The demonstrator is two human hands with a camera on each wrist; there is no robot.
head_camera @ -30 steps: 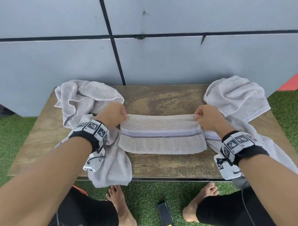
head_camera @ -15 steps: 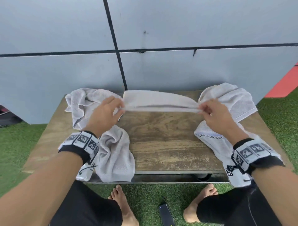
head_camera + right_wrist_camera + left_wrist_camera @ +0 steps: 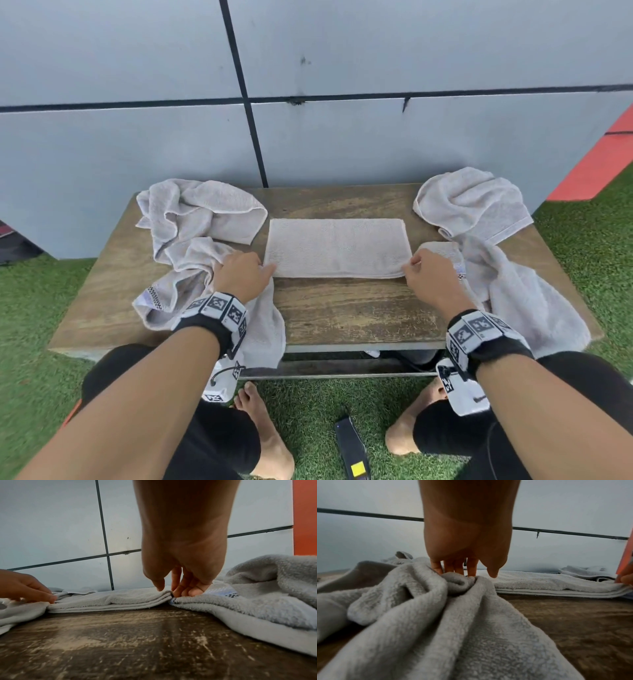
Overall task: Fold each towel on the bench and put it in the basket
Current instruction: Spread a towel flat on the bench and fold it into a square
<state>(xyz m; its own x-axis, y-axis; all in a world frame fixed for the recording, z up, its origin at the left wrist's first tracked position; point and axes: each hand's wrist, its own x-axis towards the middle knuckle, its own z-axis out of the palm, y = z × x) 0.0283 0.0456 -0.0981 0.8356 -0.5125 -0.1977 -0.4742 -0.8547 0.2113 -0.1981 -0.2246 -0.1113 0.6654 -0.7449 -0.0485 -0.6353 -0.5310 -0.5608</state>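
- Since half a second ago, the folded towel (image 3: 337, 247) has been brought down from the air and laid flat on the middle of the bench (image 3: 349, 318), folded over into a neat rectangle; the view has also dipped a little.
- The near left corner of the folded towel is being touched by the left hand (image 3: 241, 275), with the fingers loosely extended and resting on the cloth; in the left wrist view those fingers (image 3: 453, 568) are seen pointing down at a bunched fold of the crumpled towel (image 3: 191, 240) just beside it.
- The near right corner is being pinched by the right hand (image 3: 430, 277), thumb above and fingers (image 3: 178, 588) below the stacked edges, as shown in the right wrist view.
- Several layers are seen along the near edge of the folded towel in both wrist views.
- A second loose towel (image 3: 493, 246) is spread over the right end of the bench, its edge hanging off the front; a checked band is seen near the right hand.
- The left crumpled towel is draped over the front edge too.
- The basket is not seen in any view.
- A grey panelled wall (image 3: 376, 137) is seen behind, green turf (image 3: 308, 404) below.
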